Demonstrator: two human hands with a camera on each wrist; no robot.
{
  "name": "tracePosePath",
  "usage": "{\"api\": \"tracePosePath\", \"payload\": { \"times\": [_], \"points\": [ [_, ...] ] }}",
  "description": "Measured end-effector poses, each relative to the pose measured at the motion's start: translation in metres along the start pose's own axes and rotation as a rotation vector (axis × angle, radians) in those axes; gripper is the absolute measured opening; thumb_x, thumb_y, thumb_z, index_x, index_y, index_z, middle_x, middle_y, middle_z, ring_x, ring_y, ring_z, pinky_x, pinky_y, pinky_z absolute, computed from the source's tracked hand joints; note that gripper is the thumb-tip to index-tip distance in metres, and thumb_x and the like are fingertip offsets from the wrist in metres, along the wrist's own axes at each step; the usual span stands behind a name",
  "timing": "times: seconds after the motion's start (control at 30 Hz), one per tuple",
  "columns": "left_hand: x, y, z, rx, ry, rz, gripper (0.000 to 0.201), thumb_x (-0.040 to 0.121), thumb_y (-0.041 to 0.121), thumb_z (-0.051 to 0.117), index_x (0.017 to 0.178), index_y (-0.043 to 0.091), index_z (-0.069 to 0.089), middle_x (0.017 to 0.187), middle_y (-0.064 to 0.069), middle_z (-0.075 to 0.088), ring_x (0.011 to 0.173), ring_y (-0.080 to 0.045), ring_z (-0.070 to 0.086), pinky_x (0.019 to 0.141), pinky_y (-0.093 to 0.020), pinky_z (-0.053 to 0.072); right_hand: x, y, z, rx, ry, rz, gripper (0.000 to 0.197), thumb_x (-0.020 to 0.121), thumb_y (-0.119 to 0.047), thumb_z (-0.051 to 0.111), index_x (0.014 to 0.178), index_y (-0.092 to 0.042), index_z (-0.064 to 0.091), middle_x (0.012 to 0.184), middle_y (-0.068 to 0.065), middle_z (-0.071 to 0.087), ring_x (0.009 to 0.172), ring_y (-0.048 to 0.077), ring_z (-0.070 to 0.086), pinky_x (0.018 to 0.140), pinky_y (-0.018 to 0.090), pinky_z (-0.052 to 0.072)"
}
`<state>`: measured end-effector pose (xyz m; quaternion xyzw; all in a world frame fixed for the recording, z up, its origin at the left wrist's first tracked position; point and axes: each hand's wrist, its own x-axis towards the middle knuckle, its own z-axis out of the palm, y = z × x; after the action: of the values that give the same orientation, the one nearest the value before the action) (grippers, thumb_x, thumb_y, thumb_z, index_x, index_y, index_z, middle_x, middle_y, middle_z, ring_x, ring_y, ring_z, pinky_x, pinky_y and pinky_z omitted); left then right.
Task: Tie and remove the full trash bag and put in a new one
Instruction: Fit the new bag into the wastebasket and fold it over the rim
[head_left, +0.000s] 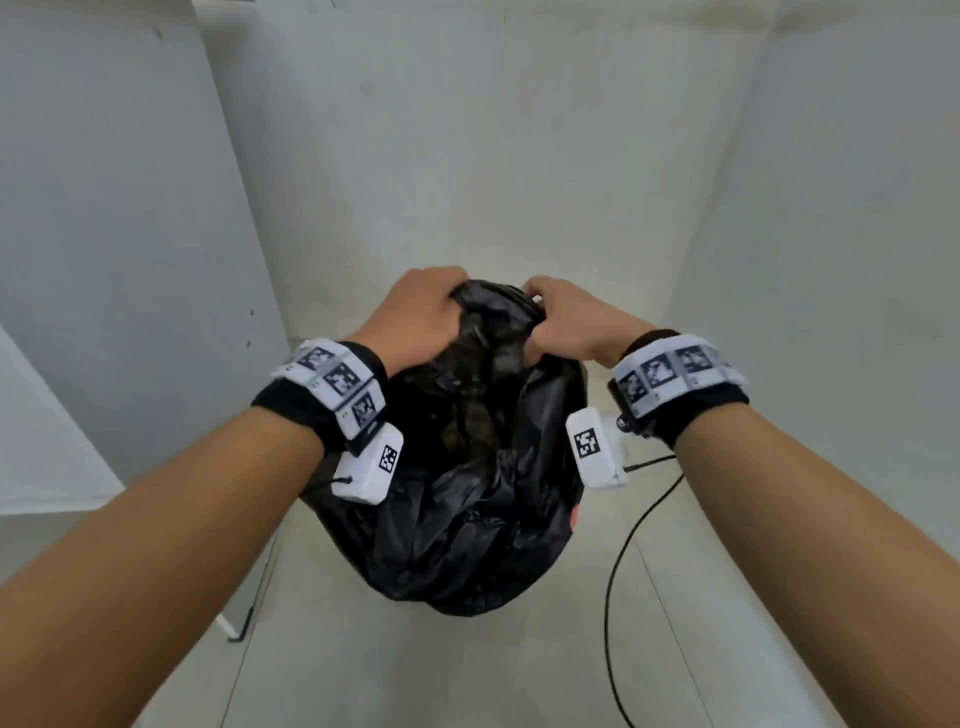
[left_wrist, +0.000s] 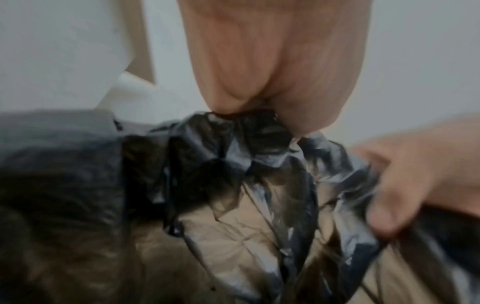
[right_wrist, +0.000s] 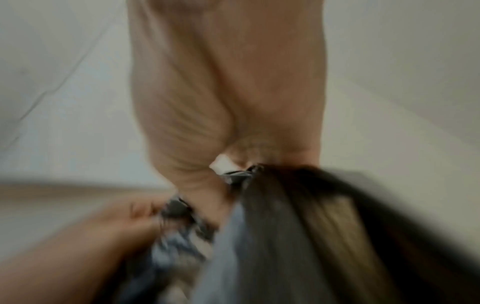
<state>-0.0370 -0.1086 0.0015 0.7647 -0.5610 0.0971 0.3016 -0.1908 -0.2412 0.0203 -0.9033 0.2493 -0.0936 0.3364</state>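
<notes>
A full black trash bag (head_left: 467, 499) stands on the floor in the middle of the head view, its thin plastic bulging with brownish contents. My left hand (head_left: 421, 312) grips the gathered top of the bag on the left side. My right hand (head_left: 563, 325) grips the bunched plastic on the right side, close to the left hand. In the left wrist view the left hand (left_wrist: 262, 82) pinches crumpled black plastic (left_wrist: 249, 139), and the right hand's fingers (left_wrist: 405, 185) hold the bag's edge. The right wrist view is blurred; the right hand (right_wrist: 228, 115) clutches stretched plastic (right_wrist: 298, 236). The bin is hidden under the bag.
White walls (head_left: 493, 145) close in the narrow space on three sides. A black cable (head_left: 618, 566) trails over the pale floor to the right of the bag. A white panel with a black foot (head_left: 239, 629) stands at the lower left.
</notes>
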Motion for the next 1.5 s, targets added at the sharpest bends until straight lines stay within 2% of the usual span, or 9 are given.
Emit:
{"api": "tracePosePath", "payload": {
  "times": [0.17,0.33,0.53,0.63,0.73,0.87,1.07,1.3,1.5],
  "points": [
    [0.003,-0.03,-0.019,-0.3,0.154,-0.336,0.017,0.09,0.009,0.052,0.085,0.006,0.068,0.09,-0.014,0.071,0.086,-0.028,0.064,0.07,-0.035,0.045,0.002,0.014,-0.005,-0.154,0.42,0.122,0.018,0.076,-0.016,0.083,0.089,-0.009,0.073,0.088,0.005,0.067,0.084,0.021,0.061,0.073,0.027,0.046],
    [-0.011,-0.05,-0.015,-0.521,0.114,-0.497,0.02,0.091,0.005,0.052,0.09,0.007,0.072,0.078,-0.01,0.068,0.074,-0.022,0.061,0.066,-0.032,0.049,0.0,0.039,-0.02,0.747,-0.118,0.4,0.023,0.1,-0.009,0.056,0.084,-0.002,0.072,0.08,0.015,0.068,0.064,0.022,0.065,0.06,0.029,0.057],
    [-0.04,-0.069,-0.016,-0.457,-0.59,-0.689,0.015,0.094,0.008,0.06,0.103,-0.003,0.065,0.094,-0.024,0.065,0.084,-0.033,0.064,0.08,-0.045,0.055,-0.013,0.056,-0.041,1.028,-0.266,0.223,0.021,0.092,0.0,0.058,0.106,-0.015,0.062,0.102,0.013,0.067,0.087,0.029,0.069,0.078,0.038,0.063],
    [-0.05,-0.067,-0.023,-0.719,-0.77,-0.749,0.013,0.091,-0.002,0.058,0.095,0.006,0.067,0.087,-0.017,0.067,0.072,-0.028,0.068,0.066,-0.033,0.06,-0.008,0.074,-0.036,0.735,-0.284,0.284,0.027,0.083,0.008,0.054,0.072,-0.015,0.061,0.082,0.012,0.056,0.069,0.024,0.062,0.061,0.028,0.059],
    [-0.047,-0.078,-0.021,-0.744,-0.602,-0.709,0.017,0.089,-0.001,0.061,0.09,0.016,0.057,0.084,-0.009,0.062,0.067,-0.02,0.062,0.058,-0.027,0.054,0.006,0.077,-0.019,0.353,-0.102,0.372,0.018,0.076,0.001,0.065,0.07,-0.01,0.077,0.082,0.014,0.072,0.077,0.029,0.067,0.068,0.032,0.06],
    [-0.03,-0.096,-0.008,-0.135,-0.293,-0.445,0.014,0.085,0.018,0.066,0.098,0.017,0.062,0.1,-0.008,0.07,0.088,-0.025,0.063,0.076,-0.035,0.048,0.026,0.073,-0.007,0.062,-0.065,0.355,0.015,0.072,-0.02,0.082,0.084,-0.01,0.081,0.083,0.007,0.076,0.086,0.028,0.072,0.087,0.038,0.06],
    [-0.017,-0.091,0.027,0.073,-0.669,-0.365,0.028,0.097,0.02,0.046,0.114,0.009,0.066,0.122,-0.007,0.065,0.111,-0.027,0.059,0.102,-0.039,0.045,0.041,0.076,0.002,0.353,0.308,0.155,0.02,0.077,-0.002,0.074,0.09,-0.015,0.081,0.093,0.006,0.077,0.089,0.02,0.07,0.073,0.018,0.055],
    [-0.001,-0.12,0.027,0.004,-0.156,-0.394,0.015,0.096,0.025,0.06,0.101,0.012,0.066,0.106,-0.011,0.069,0.102,-0.031,0.062,0.085,-0.036,0.045,0.055,0.098,0.025,0.0,-0.037,0.167,0.089,0.079,-0.011,0.08,0.155,-0.027,0.038,0.151,0.002,0.047,0.135,0.024,0.047,0.106,0.029,0.039],
    [-0.022,-0.154,0.027,-0.128,-0.358,-0.524,0.026,0.096,0.028,0.061,0.121,0.022,0.058,0.112,-0.004,0.069,0.101,-0.023,0.064,0.085,-0.034,0.051,0.068,0.123,0.04,-0.177,-0.317,0.211,0.104,0.085,-0.016,0.078,0.162,-0.029,0.01,0.164,0.002,0.03,0.146,0.024,0.035,0.12,0.037,0.03]
  ]
}}
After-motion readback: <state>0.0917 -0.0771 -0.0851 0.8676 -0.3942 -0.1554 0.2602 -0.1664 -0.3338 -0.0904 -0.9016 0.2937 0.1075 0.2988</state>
